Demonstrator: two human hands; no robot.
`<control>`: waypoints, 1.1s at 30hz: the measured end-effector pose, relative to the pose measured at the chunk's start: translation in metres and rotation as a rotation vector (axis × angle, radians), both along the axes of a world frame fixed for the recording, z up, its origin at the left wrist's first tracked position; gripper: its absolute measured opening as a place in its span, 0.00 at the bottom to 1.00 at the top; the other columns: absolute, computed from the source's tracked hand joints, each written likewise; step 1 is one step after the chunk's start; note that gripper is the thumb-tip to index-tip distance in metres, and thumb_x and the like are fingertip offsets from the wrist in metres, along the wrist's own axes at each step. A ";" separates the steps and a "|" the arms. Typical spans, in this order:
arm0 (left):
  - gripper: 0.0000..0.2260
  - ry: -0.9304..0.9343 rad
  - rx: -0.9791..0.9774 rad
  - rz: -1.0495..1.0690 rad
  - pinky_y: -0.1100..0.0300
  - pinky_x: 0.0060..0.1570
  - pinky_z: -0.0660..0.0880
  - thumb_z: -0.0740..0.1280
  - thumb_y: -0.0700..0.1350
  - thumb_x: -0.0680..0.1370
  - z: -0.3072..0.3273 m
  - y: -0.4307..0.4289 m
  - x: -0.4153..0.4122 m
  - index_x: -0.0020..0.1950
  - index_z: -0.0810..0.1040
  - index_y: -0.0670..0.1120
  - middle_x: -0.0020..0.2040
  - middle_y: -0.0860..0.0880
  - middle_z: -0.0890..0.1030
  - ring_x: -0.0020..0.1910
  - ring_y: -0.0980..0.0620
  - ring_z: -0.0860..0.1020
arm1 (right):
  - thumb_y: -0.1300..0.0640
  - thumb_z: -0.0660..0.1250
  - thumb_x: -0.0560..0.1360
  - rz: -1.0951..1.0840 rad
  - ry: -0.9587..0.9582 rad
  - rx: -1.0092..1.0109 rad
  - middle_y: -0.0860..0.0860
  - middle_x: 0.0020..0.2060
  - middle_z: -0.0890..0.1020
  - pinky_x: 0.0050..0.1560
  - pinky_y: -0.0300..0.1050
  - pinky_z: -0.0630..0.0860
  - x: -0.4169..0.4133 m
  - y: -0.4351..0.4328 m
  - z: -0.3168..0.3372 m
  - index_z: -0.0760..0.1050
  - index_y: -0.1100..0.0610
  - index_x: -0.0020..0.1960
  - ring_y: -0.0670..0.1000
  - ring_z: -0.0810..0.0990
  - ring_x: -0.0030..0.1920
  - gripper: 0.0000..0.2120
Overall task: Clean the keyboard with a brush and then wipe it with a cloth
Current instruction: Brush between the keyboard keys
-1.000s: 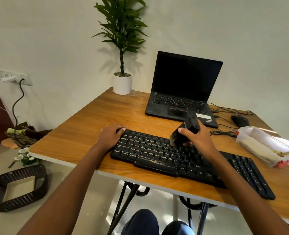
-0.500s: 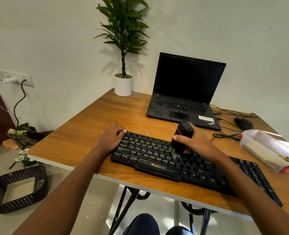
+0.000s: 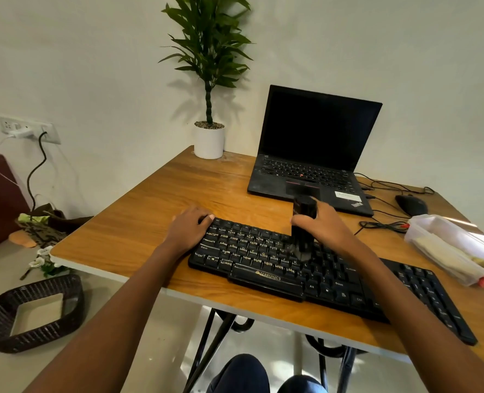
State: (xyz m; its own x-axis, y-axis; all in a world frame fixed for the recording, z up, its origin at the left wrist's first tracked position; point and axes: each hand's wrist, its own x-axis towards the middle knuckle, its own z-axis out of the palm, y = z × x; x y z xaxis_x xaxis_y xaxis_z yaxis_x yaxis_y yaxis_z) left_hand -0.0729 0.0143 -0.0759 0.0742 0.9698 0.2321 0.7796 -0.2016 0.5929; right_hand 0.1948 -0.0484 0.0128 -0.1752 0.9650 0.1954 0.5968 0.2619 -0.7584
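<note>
The left hand [image 3: 189, 226] rests relaxed on the ten-o'clock corner of the keyboard [image 3: 263, 268], which lies at the desk's [image 3: 150, 222] six o'clock. The right hand [image 3: 327, 229] grips the brush [image 3: 303, 219] upright on the middle keys. Brushing looks underway; wiping is not yet done, and no cloth is visible.

Both bare forearms reach forward from the bottom of the view. The left hand [image 3: 188, 229] lies palm-down, fingers relaxed, on the far-left corner of the keyboard [image 3: 263, 268]. The right hand [image 3: 325, 226] is curled round the upright brush [image 3: 303, 219], thumb pressed against it.
</note>
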 end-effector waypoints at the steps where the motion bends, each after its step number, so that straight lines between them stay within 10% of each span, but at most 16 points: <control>1: 0.15 -0.001 0.000 -0.001 0.41 0.67 0.61 0.57 0.50 0.81 0.000 0.000 0.000 0.60 0.77 0.45 0.61 0.45 0.75 0.62 0.46 0.72 | 0.57 0.66 0.74 -0.018 0.025 0.034 0.53 0.41 0.77 0.42 0.43 0.73 0.000 0.001 0.000 0.71 0.60 0.49 0.50 0.77 0.41 0.08; 18: 0.16 0.032 -0.008 0.021 0.44 0.69 0.57 0.55 0.52 0.81 0.001 -0.001 0.002 0.62 0.76 0.46 0.63 0.47 0.75 0.63 0.47 0.70 | 0.57 0.65 0.75 0.142 0.059 -0.175 0.52 0.40 0.75 0.29 0.30 0.69 -0.009 0.008 0.013 0.68 0.54 0.47 0.46 0.74 0.36 0.05; 33: 0.16 0.033 0.000 0.014 0.46 0.67 0.56 0.55 0.51 0.82 0.003 -0.003 0.004 0.62 0.76 0.45 0.62 0.46 0.75 0.62 0.47 0.71 | 0.58 0.70 0.67 0.231 0.046 -0.281 0.60 0.47 0.78 0.34 0.41 0.72 -0.013 0.025 0.015 0.70 0.58 0.53 0.56 0.77 0.43 0.17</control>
State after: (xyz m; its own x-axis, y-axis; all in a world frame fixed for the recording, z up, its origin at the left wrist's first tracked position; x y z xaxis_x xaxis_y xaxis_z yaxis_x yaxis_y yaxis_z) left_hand -0.0693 0.0117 -0.0733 0.0679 0.9708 0.2299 0.8017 -0.1902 0.5667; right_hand 0.1818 -0.0229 0.0283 -0.3923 0.9180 -0.0586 0.5094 0.1637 -0.8448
